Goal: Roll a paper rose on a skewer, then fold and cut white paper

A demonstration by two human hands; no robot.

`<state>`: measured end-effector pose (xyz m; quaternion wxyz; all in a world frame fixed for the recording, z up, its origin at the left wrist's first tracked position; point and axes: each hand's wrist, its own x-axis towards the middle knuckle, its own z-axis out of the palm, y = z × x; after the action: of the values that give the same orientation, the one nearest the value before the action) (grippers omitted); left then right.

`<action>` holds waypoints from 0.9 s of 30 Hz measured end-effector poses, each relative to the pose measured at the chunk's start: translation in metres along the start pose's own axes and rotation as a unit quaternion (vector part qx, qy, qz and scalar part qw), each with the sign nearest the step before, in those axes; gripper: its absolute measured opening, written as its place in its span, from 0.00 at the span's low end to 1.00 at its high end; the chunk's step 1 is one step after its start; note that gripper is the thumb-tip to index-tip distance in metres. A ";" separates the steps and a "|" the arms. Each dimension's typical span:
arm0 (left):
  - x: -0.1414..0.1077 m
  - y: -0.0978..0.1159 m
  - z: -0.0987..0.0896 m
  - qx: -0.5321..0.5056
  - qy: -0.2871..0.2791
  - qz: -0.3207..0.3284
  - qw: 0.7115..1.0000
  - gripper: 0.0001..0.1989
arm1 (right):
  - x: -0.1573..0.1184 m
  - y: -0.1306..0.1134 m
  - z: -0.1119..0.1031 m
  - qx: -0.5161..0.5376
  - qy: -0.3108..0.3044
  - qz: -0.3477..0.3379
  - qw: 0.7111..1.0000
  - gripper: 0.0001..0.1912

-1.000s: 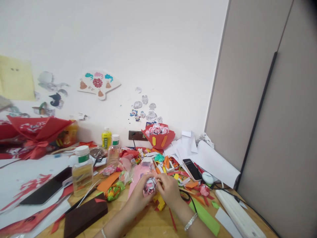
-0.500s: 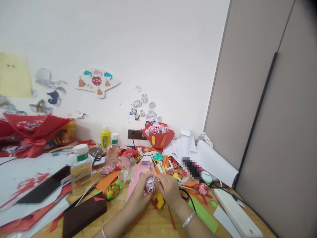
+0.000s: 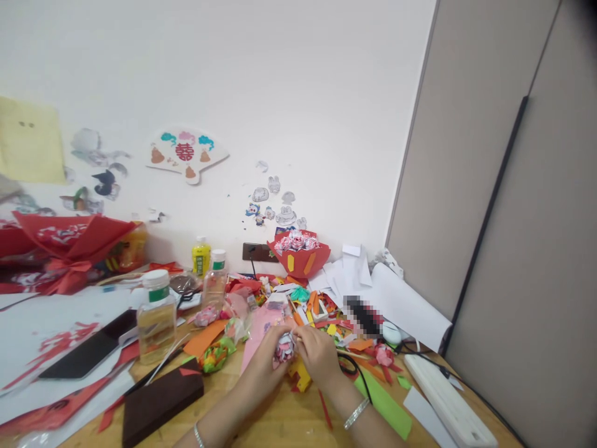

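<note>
A pink and white paper flower [image 3: 285, 347] sits in my left hand [image 3: 265, 363], with the fingers curled round its left side and base. My right hand [image 3: 318, 356] is closed at the flower's upper right edge, its thumb and fingertips pinched on the petals. Behind my left hand lies a sheet of pink paper [image 3: 258, 323]. Just below the flower is a crumpled yellow paper piece [image 3: 299, 377], and a black cord loop [image 3: 351, 366] lies close to my right wrist.
Clear bottles [image 3: 157, 323] stand at left, near a dark brown box [image 3: 163, 401] and a black tablet [image 3: 91, 345]. Coloured paper scraps cover the middle. A red-wrapped bouquet [image 3: 298, 258] stands against the wall. At right lie a white power strip [image 3: 448, 398] and green paper [image 3: 385, 407].
The whole view has shifted slightly, so things appear a little further right. Both hands keep their hold on the paper flower, with barely any finger movement.
</note>
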<state>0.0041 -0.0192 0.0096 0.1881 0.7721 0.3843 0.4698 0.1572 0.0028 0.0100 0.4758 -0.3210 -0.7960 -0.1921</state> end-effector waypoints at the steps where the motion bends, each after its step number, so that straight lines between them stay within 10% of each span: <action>1: 0.000 -0.001 0.000 0.000 0.005 0.000 1.000 0.19 | 0.000 0.000 0.000 -0.003 0.004 -0.002 1.000 0.20; 21: 0.002 -0.006 -0.002 0.020 0.057 0.004 0.998 0.23 | -0.002 0.000 -0.002 0.070 -0.021 0.011 0.997 0.13; 27: 0.002 -0.009 0.000 0.014 0.050 -0.010 0.999 0.23 | 0.005 -0.003 -0.005 0.219 -0.066 0.165 0.959 0.07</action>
<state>0.0006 -0.0118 0.0051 0.1628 0.7461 0.4076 0.5006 0.1559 -0.0007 0.0168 0.5059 -0.3478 -0.7842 0.0902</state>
